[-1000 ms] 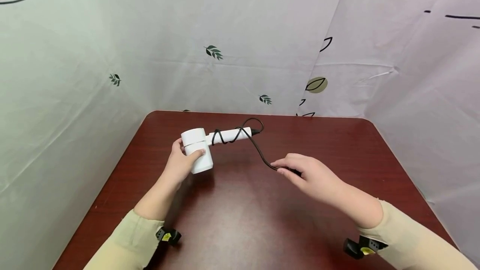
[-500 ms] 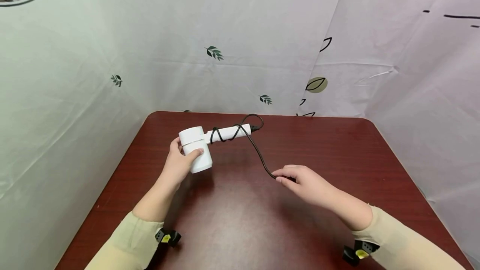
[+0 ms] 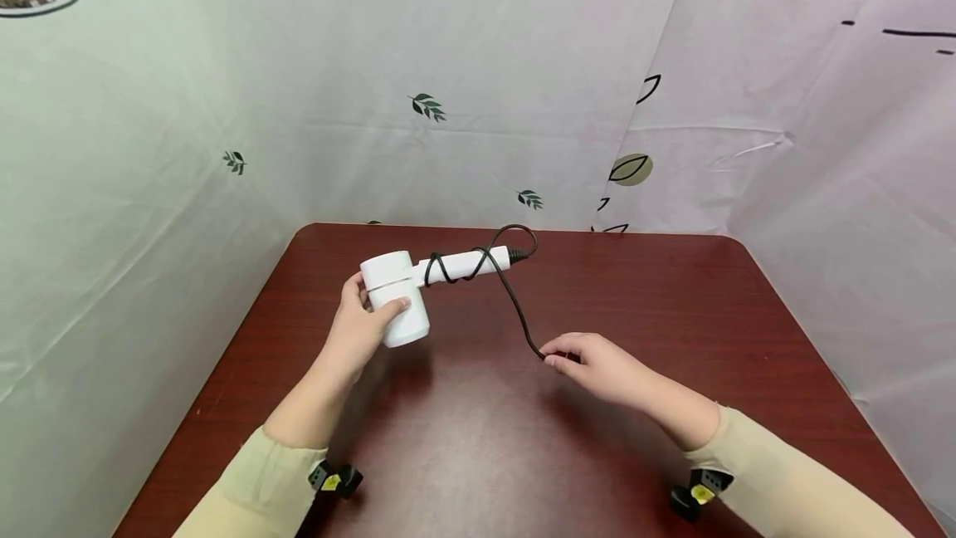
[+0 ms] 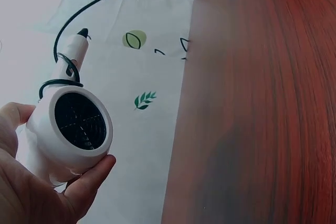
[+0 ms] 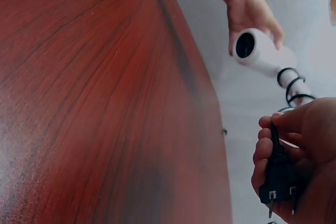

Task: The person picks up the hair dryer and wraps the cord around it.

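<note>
A white hair dryer (image 3: 399,318) is held up over the table, its handle (image 3: 470,264) pointing right. My left hand (image 3: 354,326) grips the barrel, thumb across the near side. The dryer's dark round end (image 4: 80,121) shows in the left wrist view. A black cord (image 3: 515,305) winds loosely around the handle, loops at its tip and runs down to my right hand (image 3: 597,368). Thumb and forefinger pinch the cord there. In the right wrist view the two-pin plug (image 5: 278,179) lies within the curled fingers of that hand, pins outward.
Below both hands spreads a dark red wooden table (image 3: 478,455) with rounded far corners. A pale curtain (image 3: 478,40) printed with leaves stands behind it and along both sides. Each sleeve carries a small black wrist camera (image 3: 336,478).
My right hand has moved down and slightly left with the cord, which now hangs more steeply. The hair dryer has shifted only slightly in my left hand's grip.
</note>
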Motion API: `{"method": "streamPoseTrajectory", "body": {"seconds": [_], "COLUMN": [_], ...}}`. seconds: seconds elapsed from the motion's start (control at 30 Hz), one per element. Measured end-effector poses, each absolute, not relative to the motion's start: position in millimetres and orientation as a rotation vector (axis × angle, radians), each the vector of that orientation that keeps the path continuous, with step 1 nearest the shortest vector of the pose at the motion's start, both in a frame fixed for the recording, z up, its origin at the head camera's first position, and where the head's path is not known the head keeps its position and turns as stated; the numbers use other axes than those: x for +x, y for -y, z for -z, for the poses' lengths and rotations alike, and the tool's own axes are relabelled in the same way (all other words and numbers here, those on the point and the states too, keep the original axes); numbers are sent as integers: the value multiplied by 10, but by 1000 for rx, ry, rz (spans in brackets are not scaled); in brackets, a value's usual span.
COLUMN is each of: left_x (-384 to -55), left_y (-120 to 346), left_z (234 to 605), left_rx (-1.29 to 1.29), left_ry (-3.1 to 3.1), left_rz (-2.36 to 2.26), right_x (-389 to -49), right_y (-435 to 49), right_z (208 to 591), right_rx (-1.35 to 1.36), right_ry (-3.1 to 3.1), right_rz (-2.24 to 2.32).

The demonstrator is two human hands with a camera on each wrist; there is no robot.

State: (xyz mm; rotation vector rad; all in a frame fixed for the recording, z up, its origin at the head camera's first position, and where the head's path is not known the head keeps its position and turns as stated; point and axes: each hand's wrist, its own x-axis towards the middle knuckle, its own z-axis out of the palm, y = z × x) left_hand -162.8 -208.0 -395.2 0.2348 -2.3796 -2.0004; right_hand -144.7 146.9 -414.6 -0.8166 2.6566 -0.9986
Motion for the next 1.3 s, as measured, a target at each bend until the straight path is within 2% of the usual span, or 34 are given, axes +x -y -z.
{"method": "streamPoseTrajectory", "body": {"seconds": [0.5,0.93,1.3], "left_x": [-1566,-1581,-1582], "left_y": [1968,1880,1859], "left_z": [3909,3916,3953], "left_rx": [168,160,162], "left_ry": [2370,2367,2397], "left_rz": [2073,2084,2047], "right_x": [-1580,-1456,-1381], "right_y": [-1408,-1194,-1032], "right_z": [4387,4365,4303], "right_rx": [-811,-881,-1043], "right_ry": [-2580,-2529,-2509], "right_rz": [1024,941,826]}}
